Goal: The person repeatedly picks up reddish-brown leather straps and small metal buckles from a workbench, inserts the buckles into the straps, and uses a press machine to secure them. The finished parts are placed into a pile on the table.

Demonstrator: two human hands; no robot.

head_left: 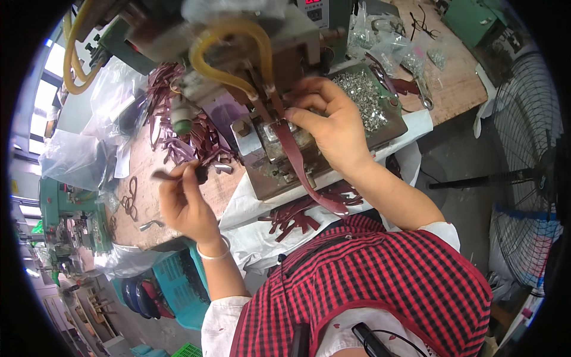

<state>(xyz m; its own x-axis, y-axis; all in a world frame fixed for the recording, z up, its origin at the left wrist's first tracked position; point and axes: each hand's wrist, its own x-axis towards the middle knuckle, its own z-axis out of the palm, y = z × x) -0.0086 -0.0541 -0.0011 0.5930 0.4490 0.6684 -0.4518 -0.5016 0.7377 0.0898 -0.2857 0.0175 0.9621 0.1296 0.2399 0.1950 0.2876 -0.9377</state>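
Note:
A dark red leather strap [295, 156] lies with its upper end under the press head [269, 106], its tail hanging over the front of the machine base. Beside that upper end my right hand [339, 128] is closed, thumb and fingertips close together at the press; whatever they pinch is too small to make out. To the left, above the wooden table, my left hand [187, 205] is raised with thumb and fingers pinched. Something dark shows at its fingertips, but its kind is unclear. A metal tray of small silvery fittings [360, 95] stands right of the press.
Piled dark red straps [193, 134] lie left of the press, and more straps [297, 217] rest on white cloth before me. A yellow hose [199, 50] loops over the press. Pliers [425, 95] lie at the right. A large fan [526, 143] stands beyond the table's right edge.

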